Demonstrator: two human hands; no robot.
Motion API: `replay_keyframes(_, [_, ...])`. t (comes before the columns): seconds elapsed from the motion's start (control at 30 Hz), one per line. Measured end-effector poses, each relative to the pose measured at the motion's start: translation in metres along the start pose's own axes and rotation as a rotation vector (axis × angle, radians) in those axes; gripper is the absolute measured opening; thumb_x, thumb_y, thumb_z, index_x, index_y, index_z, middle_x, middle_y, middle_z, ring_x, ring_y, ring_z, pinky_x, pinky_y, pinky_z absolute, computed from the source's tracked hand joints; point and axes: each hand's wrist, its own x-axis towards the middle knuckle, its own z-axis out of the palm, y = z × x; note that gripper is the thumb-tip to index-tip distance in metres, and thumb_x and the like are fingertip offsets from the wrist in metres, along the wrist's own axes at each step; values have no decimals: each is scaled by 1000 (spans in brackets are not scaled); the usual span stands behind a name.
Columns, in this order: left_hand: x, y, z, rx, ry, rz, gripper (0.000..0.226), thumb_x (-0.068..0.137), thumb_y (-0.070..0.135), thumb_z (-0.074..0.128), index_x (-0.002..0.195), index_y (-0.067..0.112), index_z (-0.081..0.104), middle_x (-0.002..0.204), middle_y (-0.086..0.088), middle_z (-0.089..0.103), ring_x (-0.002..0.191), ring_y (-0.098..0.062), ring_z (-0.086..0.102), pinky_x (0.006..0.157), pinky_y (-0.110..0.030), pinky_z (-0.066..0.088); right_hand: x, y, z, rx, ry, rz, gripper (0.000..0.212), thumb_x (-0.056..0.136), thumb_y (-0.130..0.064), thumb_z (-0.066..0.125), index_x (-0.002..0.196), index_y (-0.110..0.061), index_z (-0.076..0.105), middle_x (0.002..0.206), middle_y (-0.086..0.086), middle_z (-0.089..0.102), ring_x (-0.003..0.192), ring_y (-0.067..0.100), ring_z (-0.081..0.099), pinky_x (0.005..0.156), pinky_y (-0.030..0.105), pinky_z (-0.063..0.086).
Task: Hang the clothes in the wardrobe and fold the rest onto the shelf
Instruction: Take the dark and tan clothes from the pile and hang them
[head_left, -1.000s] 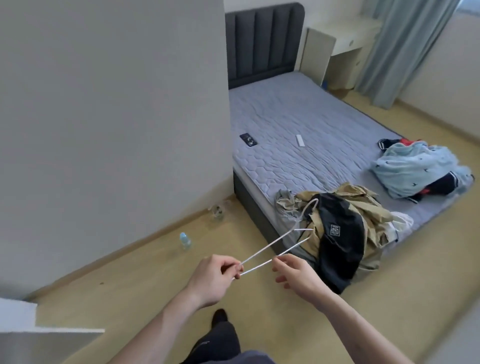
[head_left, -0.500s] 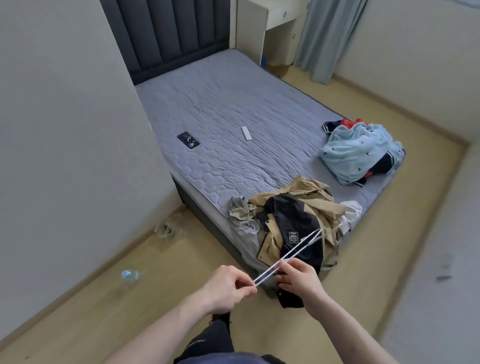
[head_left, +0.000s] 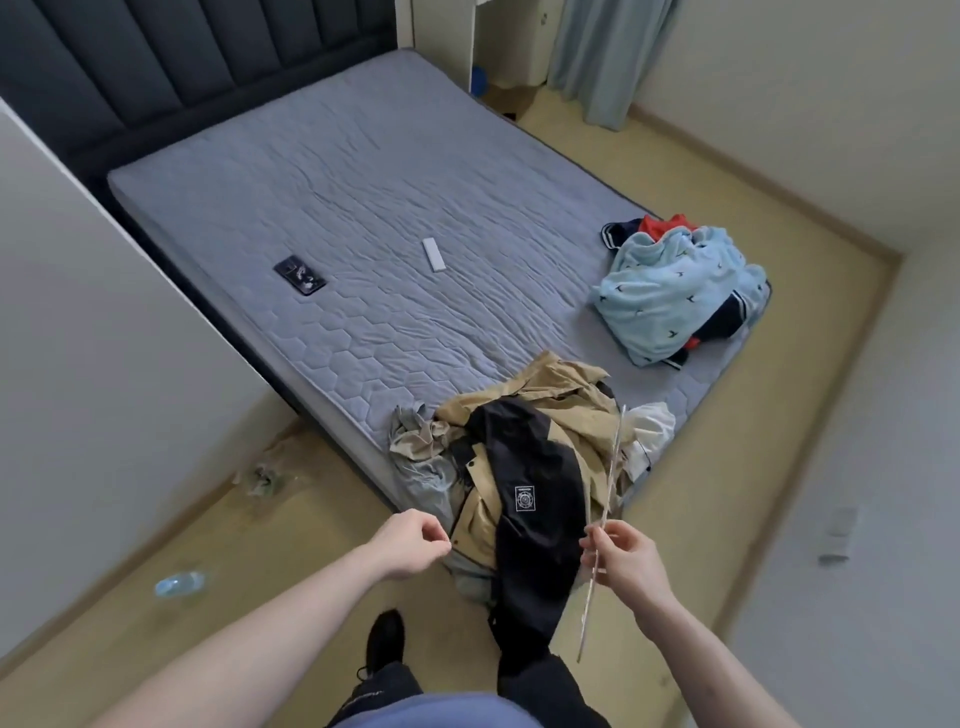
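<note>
Right hand (head_left: 621, 558) pinches the thin white hanger (head_left: 605, 512) at lower right of the frame, edge-on, while the left hand (head_left: 410, 543) hangs loosely curled and empty just left of it. The tan-and-black jacket (head_left: 524, 467) slumps over the mattress (head_left: 363, 234) corner at lower centre, the pale blue garment (head_left: 670, 296) heaped at right. That jacket looks soft, floppy, fairly light; the collar and shoulders look the best place to grab, and the wire hanger likely bends easily.
</note>
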Motion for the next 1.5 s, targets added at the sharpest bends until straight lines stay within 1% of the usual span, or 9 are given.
replay_keyframes(0.1, [29, 12, 15, -90, 26, -136, 11, 90, 36, 67, 80, 33, 71, 91, 13, 71, 89, -6, 64, 70, -21, 46, 40, -5, -32, -65, -43, 5, 21, 105, -24, 56, 96, -15, 73, 90, 5, 77, 72, 14, 71, 67, 31, 57])
replay_keyframes(0.27, [80, 30, 35, -77, 56, -298, 12, 91, 28, 65, 82, 29, 72, 100, 4, 72, 96, -16, 66, 81, -26, 53, 110, -16, -68, -154, -80, 0, 21, 104, -23, 56, 96, -14, 73, 89, 6, 77, 68, 12, 70, 61, 25, 56])
replay_keyframes(0.53, [183, 67, 53, -115, 40, -318, 7, 90, 33, 66, 92, 31, 71, 103, 8, 72, 101, -18, 66, 91, -30, 54, 208, -15, -68, -212, -137, -18, 23, 104, -27, 57, 90, -19, 73, 84, 2, 76, 70, 12, 70, 68, 32, 58])
replay_keyframes(0.7, [268, 57, 75, -276, 10, -372, 25, 90, 32, 69, 113, 24, 64, 111, 5, 66, 75, -16, 65, 67, -24, 52, 258, 10, -45, -256, -119, -59, 21, 103, -30, 57, 88, -25, 72, 82, -10, 75, 73, 10, 72, 72, 34, 59])
replay_keyframes(0.9, [350, 29, 117, -492, 1, -487, 44, 85, 32, 75, 128, 27, 68, 148, -2, 48, 133, -23, 50, 109, -31, 42, 301, 52, -20, -285, -90, -86, 19, 102, -28, 58, 90, -30, 72, 82, -12, 74, 71, 1, 69, 53, 12, 47])
replay_keyframes(1.1, [357, 16, 134, -718, 322, -466, 19, 81, 22, 82, 98, 28, 77, 108, 9, 68, 94, -9, 61, 88, -21, 46, 303, 71, -5, -288, -91, -80, 19, 102, -27, 59, 87, -28, 71, 79, -16, 71, 68, 3, 68, 56, 10, 46])
replay_keyframes(1.23, [320, 25, 131, -791, 348, -359, 11, 81, 21, 83, 81, 27, 73, 86, 8, 69, 77, -10, 59, 64, -10, 43, 283, 57, -5, -257, -84, -77, 20, 102, -22, 59, 86, -25, 71, 73, -10, 71, 62, 4, 66, 55, 9, 46])
replay_keyframes(1.4, [268, 56, 105, -919, 334, -350, 21, 87, 14, 77, 93, 19, 57, 97, -6, 63, 86, -20, 56, 86, -36, 50, 247, 26, -8, -253, -40, -100, 19, 101, -21, 59, 86, -24, 70, 68, -3, 70, 56, 4, 64, 48, 8, 43])
replay_keyframes(1.5, [221, 81, 79, -992, 329, -197, 23, 89, 8, 74, 96, 19, 56, 91, -1, 67, 80, -15, 60, 74, -27, 51, 220, 6, -9, -302, -44, -147, 22, 104, -17, 52, 89, -28, 64, 81, -9, 73, 59, 5, 63, 54, 16, 48])
